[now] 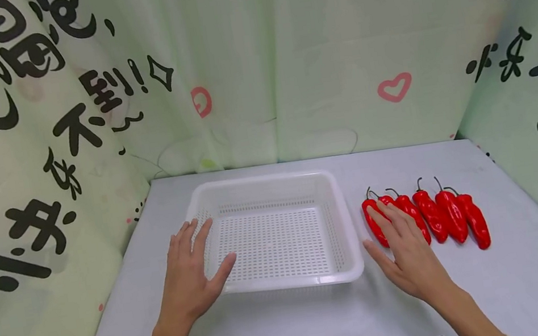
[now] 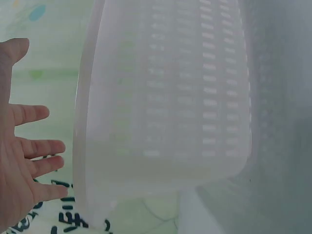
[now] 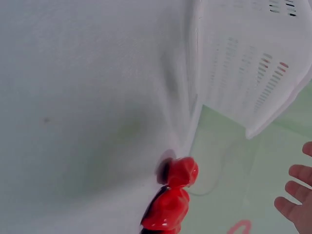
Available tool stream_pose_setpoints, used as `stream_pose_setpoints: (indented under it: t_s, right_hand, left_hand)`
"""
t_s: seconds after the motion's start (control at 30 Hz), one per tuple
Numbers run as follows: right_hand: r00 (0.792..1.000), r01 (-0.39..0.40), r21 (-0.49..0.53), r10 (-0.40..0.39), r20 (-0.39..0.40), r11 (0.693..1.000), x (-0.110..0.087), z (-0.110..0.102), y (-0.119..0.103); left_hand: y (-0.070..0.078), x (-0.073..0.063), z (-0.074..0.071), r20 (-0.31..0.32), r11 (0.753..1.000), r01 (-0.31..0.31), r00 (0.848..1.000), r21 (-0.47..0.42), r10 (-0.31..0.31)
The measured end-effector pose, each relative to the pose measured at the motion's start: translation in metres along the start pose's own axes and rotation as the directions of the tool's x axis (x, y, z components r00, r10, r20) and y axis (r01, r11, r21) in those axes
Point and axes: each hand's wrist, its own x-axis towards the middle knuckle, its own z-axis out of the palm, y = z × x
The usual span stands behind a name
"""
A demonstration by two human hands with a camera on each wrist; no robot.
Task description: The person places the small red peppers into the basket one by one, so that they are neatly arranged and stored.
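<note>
A white plastic basket (image 1: 285, 283) with a perforated bottom lies on the table. My left hand (image 1: 189, 279) hovers over its left side with fingers spread and nothing in them; in the left wrist view the fingers (image 2: 41, 146) stand apart from the basket wall (image 2: 165, 117). To the right of the basket, several red peppers (image 1: 427, 214) with dark curved stems lie in a row. Over the leftmost peppers (image 3: 168, 207) is my right hand (image 1: 405, 255), fingers spread, partly hiding them. The right wrist view catches only its fingertips (image 3: 297, 185), clear of any pepper.
The white table (image 1: 302, 330) carries the basket and the peppers. Pale green curtains (image 1: 327, 68) with black lettering and red hearts surround its back and sides. The table's back edge runs close behind the basket.
</note>
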Motion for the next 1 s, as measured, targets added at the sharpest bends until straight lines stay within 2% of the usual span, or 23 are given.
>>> stream_pose_setpoints:
  t_s: [0.17,0.37,0.7,0.83,1.0]
  right_hand:
    - [0.999,-0.036,-0.002,0.036,0.016,0.999,-0.006,0.000,0.011]
    - [0.998,-0.059,0.023,0.058,0.030,0.998,-0.005,0.003,0.022]
    - [0.996,-0.081,0.072,0.079,0.030,0.994,0.006,0.016,0.035]
    - [0.991,-0.125,0.070,0.121,0.064,0.990,0.012,0.021,0.039]
    - [0.975,-0.185,0.040,0.178,0.132,0.982,0.019,0.027,0.045]
  left_hand:
    - [-0.013,-0.003,-0.010,0.015,0.996,0.081,0.997,-0.042,-0.080]
    - [-0.028,-0.005,-0.015,0.060,0.978,0.164,0.986,-0.125,-0.158]
    - [-0.048,0.001,-0.007,0.162,0.927,0.269,0.959,-0.262,-0.233]
    - [-0.054,0.004,-0.002,0.213,0.901,0.319,0.941,-0.293,-0.264]
    - [-0.060,0.008,0.001,0.238,0.879,0.347,0.930,-0.327,-0.278]
